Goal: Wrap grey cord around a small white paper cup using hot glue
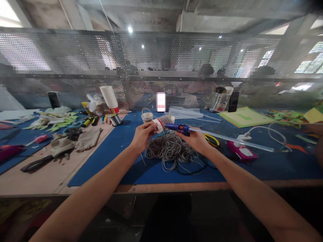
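In my left hand (144,136) is a paper cup (158,125), tipped on its side, with grey cord wound round part of it. My right hand (195,138) is closed round a blue glue gun (180,128). Its nozzle points left at the cup, very near it; whether they touch I cannot tell. A long clear glue stick (232,139) sticks out of the gun's back to the right. Below both hands lies a tangled pile of grey cord (171,151). Just behind my left hand stands a small cup with a looped handle (147,116).
A stack of paper cups (109,96), gloves (88,138) and scissors (73,127) are at the left. A lit phone (160,102) stands against the mesh screen. On the right are a magenta box (242,151) with a white cable, yellow-green sheets (246,117) and a clear bottle (217,99).
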Available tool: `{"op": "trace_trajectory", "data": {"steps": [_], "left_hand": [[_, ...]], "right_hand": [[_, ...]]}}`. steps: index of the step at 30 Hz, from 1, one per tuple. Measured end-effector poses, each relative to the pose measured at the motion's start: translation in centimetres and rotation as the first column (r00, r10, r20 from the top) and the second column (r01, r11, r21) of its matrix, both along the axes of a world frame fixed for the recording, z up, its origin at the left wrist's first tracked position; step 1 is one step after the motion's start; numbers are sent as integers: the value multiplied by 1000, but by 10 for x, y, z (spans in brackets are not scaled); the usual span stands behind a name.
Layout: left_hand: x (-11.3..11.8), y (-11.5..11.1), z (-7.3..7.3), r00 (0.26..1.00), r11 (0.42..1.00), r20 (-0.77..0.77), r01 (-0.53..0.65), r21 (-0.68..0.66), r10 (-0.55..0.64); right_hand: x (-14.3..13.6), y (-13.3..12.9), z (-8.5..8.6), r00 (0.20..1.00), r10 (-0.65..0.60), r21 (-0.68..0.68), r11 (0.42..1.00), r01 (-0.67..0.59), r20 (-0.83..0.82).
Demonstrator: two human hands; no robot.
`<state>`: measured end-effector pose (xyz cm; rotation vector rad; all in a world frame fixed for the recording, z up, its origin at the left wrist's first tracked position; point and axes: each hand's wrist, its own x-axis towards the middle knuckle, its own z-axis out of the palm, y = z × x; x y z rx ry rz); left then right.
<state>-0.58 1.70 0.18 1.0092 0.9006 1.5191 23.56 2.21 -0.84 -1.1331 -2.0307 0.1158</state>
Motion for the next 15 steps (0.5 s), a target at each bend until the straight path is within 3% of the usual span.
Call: {"op": "trace_trajectory", "data": {"steps": [15], "left_hand": [[2,-4,5,1000,1000,9,-13,-9,13]], "right_hand": [[1,-1,1,1000,8,11,1000,-8,27]]}}
